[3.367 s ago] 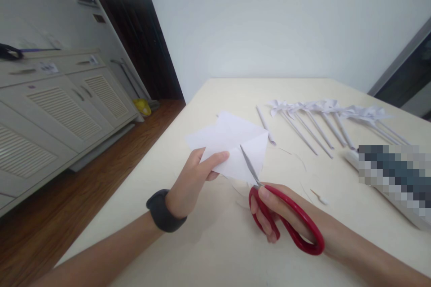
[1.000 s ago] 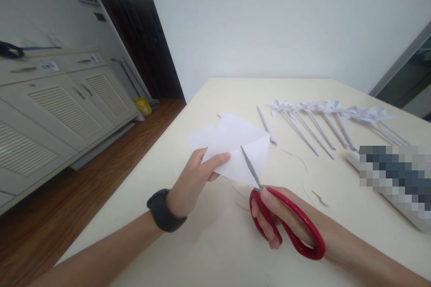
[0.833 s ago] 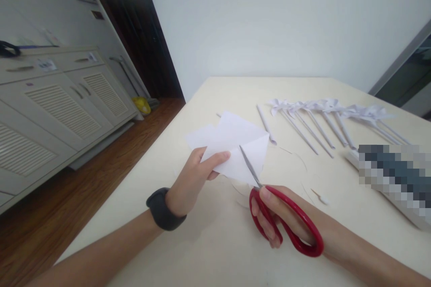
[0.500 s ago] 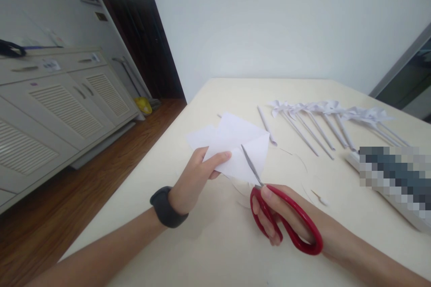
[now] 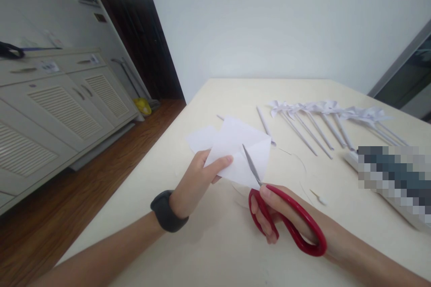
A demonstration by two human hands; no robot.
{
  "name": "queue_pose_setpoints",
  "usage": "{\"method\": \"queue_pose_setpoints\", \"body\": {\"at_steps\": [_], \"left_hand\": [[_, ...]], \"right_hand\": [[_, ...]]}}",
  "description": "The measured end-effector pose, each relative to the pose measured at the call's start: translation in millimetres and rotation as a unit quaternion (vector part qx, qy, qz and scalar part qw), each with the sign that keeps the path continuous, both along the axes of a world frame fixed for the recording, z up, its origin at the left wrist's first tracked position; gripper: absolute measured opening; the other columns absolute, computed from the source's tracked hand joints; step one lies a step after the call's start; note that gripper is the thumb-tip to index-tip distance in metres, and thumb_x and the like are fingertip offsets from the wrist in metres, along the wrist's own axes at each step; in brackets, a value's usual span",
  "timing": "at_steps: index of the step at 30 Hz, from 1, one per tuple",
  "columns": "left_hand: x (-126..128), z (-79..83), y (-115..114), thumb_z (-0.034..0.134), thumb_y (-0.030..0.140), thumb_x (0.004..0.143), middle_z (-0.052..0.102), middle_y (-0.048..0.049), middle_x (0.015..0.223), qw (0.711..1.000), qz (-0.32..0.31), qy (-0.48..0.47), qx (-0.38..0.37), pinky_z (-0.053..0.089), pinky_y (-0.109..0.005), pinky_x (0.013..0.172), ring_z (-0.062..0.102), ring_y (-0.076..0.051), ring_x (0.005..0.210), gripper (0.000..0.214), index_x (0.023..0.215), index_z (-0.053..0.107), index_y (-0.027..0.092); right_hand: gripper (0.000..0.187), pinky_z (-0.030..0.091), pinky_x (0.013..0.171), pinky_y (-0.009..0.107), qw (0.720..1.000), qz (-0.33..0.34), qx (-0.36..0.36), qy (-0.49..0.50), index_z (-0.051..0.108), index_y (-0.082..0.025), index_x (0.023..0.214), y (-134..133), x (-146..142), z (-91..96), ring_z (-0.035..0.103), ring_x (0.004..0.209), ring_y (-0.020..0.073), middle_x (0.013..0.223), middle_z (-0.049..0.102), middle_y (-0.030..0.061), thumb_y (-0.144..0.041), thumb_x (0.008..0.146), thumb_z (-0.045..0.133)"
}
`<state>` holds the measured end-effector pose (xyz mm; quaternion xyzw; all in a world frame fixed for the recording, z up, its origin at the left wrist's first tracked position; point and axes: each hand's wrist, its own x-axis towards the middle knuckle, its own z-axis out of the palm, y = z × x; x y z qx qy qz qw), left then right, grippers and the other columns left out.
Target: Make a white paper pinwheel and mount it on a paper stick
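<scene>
My left hand, with a black band on its wrist, pinches a white sheet of paper by its left side, thumb on top. In my right hand is a pair of scissors with red handles, fingers through the loops. One blade lies over the paper's face, pointing up and left from its lower right corner; the other blade is hidden behind the sheet. Another piece of white paper lies on the table beyond my left hand.
Several white paper pinwheels on rolled sticks lie at the back right of the table. A lone paper tube is left of them. Thin wires, a small white-tipped pin and a partly blurred-out box lie rightward.
The paper has shifted slightly right and down with my left hand. The scissors' handles have spread a little wider apart.
</scene>
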<state>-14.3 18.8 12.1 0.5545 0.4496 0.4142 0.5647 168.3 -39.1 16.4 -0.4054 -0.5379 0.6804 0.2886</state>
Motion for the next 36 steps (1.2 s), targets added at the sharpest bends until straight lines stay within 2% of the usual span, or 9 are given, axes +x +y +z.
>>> {"method": "queue_pose_setpoints", "body": {"at_steps": [9,15,20,26,31,36], "left_hand": [[-3.9,-5.7,2.8,0.05,0.019,0.075,0.035,0.0044,0.06,0.999,-0.01,0.034,0.032,0.027,-0.017,0.044,0.033,-0.007,0.052,0.013,0.064,0.044,0.016],[-3.7,-4.4,1.8,0.052,0.024,0.075,0.045,0.002,0.067,0.999,-0.01,0.036,0.008,0.034,-0.019,0.05,0.043,-0.01,0.059,0.008,0.074,0.051,0.017],[-2.3,-3.1,1.4,0.056,0.03,0.074,0.044,0.0029,0.061,0.999,-0.002,0.046,0.001,0.032,-0.019,0.047,0.041,-0.01,0.055,0.015,0.068,0.051,0.017],[-1.1,-1.9,1.2,0.057,0.036,0.074,0.045,0.0032,0.063,0.999,0.0,0.052,-0.001,0.032,-0.019,0.047,0.042,-0.01,0.056,0.02,0.07,0.052,0.017],[-2.6,-3.9,2.1,0.056,0.037,0.075,0.05,0.0022,0.067,0.998,-0.003,0.064,-0.017,0.037,-0.021,0.053,0.047,-0.012,0.061,0.019,0.077,0.055,0.018],[-1.7,-2.4,1.0,0.055,0.034,0.074,0.047,0.0033,0.062,0.998,-0.005,0.059,-0.001,0.034,-0.021,0.05,0.045,-0.011,0.056,0.017,0.069,0.052,0.017]], "right_hand": [[0.043,0.036,0.046,0.023,0.999,-0.003,0.024,-0.023,0.054,-0.017,0.08,-1.3,-0.5,-0.8,0.044,0.044,0.0098,0.049,0.044,-0.0042,-0.055,0.083,0.036],[0.043,0.036,0.047,0.023,1.0,0.0,0.018,-0.012,0.054,-0.016,0.081,0.3,-1.2,-2.7,0.044,0.045,0.0099,0.05,0.046,-0.0036,-0.055,0.083,0.037],[0.044,0.037,0.048,0.023,1.0,0.009,0.03,0.0,0.054,-0.015,0.082,1.2,-1.7,-4.3,0.045,0.045,0.0102,0.05,0.046,-0.0035,-0.055,0.083,0.036],[0.042,0.037,0.047,0.023,0.999,0.001,0.034,-0.025,0.054,-0.016,0.08,0.1,-1.6,-1.7,0.044,0.044,0.0095,0.048,0.045,-0.0042,-0.053,0.084,0.036],[0.044,0.036,0.043,0.022,0.999,-0.002,0.019,-0.046,0.053,-0.016,0.077,2.1,-4.0,-3.1,0.041,0.04,0.0096,0.043,0.043,-0.0046,-0.055,0.083,0.035],[0.043,0.036,0.046,0.023,0.999,0.001,0.019,-0.044,0.054,-0.017,0.082,0.4,-2.5,1.1,0.043,0.043,0.0103,0.047,0.045,-0.0043,-0.056,0.083,0.036]]}}
